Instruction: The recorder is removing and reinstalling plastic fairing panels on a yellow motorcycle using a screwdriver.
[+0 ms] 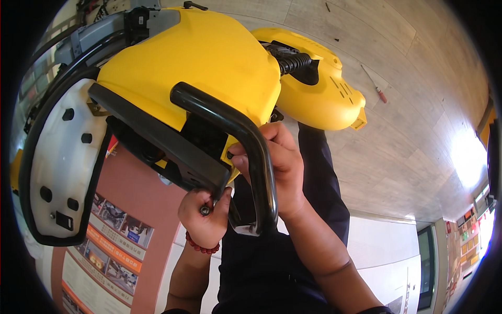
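Over the lap, yellow chainsaw body [209,63] is tilted up; right hand [277,162] is clamped by the black handle bar [251,141] to steady it, left hand [205,217] pinches a small bolt [205,210] at the underside, screwdriver [374,85] on floor

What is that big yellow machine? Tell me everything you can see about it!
It looks like a chainsaw body, with a shiny yellow plastic shell. A curved black tubular handle loops across its front. A white side cover with a black rim sits on its left. A black ribbed part shows near the rear yellow housing. It is held up, tilted, above the person's lap. The right hand steadies it by the handle; the left hand pinches a small metal part underneath.
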### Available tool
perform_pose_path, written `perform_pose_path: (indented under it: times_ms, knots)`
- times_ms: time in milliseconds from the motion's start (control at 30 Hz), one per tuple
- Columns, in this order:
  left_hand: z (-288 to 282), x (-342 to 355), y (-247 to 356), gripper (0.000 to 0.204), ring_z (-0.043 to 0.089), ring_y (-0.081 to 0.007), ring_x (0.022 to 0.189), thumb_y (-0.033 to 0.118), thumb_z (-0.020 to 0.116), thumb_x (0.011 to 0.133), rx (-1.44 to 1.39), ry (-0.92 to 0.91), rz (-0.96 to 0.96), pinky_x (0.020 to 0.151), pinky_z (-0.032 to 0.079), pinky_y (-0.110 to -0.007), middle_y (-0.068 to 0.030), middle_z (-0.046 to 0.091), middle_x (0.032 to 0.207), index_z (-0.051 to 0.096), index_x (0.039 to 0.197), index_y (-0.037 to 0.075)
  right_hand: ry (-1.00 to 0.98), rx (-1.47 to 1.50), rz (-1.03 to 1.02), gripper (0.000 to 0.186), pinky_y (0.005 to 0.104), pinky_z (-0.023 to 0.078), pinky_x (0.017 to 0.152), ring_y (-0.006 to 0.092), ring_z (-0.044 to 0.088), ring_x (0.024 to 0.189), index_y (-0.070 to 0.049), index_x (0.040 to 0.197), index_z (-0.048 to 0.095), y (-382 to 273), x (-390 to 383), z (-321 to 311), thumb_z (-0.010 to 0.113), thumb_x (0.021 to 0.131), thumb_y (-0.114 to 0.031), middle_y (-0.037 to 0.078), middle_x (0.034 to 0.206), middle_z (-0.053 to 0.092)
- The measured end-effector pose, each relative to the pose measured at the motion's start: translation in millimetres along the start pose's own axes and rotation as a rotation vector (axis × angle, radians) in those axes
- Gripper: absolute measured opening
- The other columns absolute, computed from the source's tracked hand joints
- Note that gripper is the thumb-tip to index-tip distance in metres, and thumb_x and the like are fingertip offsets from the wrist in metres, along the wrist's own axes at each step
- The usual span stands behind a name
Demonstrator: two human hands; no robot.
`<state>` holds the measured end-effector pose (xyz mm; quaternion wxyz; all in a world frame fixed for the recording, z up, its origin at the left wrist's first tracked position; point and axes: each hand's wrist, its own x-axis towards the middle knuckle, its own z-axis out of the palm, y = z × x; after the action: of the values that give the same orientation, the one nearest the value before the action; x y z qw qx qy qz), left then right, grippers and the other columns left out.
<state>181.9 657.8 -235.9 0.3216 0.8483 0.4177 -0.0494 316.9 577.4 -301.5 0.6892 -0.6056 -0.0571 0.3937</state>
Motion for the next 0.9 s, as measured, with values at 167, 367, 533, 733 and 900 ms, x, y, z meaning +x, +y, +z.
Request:
perform_pose_path:
  times_ms: [167,367,533,733,900]
  knots:
    - [1,2,1,0.026,0.044,-0.0242,0.045,0.001,0.075,0.063,-0.023,-0.004,-0.001,0.045,0.033,-0.03,-0.0084,0.044,0.054,0.049,0.063,0.003,0.098,0.094,0.006,0.014,0.0252,0.044,0.07,0.0139,0.05,0.081,-0.002,0.085,0.067,5,0,8,0.07,0.071,-0.004,0.004,0.086,0.051]
    - [1,3,3,0.025,0.044,-0.0241,0.045,0.002,0.074,0.063,-0.021,0.015,-0.01,0.045,0.033,-0.03,-0.008,0.044,0.054,0.05,0.063,0.003,0.016,-0.03,-0.082,0.019,0.0241,0.042,0.068,0.0147,0.047,0.079,-0.002,0.087,0.067,9,1,5,0.07,0.069,-0.001,0.005,0.087,0.042]
    - [1,3,3,0.023,0.044,-0.0239,0.045,0.001,0.075,0.063,-0.002,0.013,0.017,0.045,0.033,-0.03,-0.008,0.044,0.054,0.051,0.065,0.003,0.106,0.026,-0.026,0.017,0.0249,0.043,0.069,0.0152,0.048,0.08,-0.001,0.088,0.066,6,-5,15,0.069,0.071,-0.002,0.006,0.089,0.042]
    - [1,1,1,0.023,0.044,-0.0241,0.046,0.001,0.075,0.063,-0.009,0.01,-0.006,0.045,0.033,-0.03,-0.0079,0.044,0.054,0.051,0.065,0.003,0.024,0.069,-0.058,0.016,0.0264,0.044,0.071,0.0166,0.049,0.081,0.0,0.087,0.065,10,-2,5,0.068,0.071,-0.001,0.007,0.091,0.042]
    - [1,1,2,0.024,0.044,-0.0238,0.045,0.001,0.075,0.063,0.026,0.008,-0.011,0.045,0.034,-0.03,-0.0076,0.044,0.054,0.051,0.065,0.003,0.005,-0.004,-0.092,0.017,0.0267,0.044,0.071,0.0168,0.049,0.08,0.0,0.087,0.065,8,1,4,0.068,0.07,0.0,0.007,0.091,0.042]
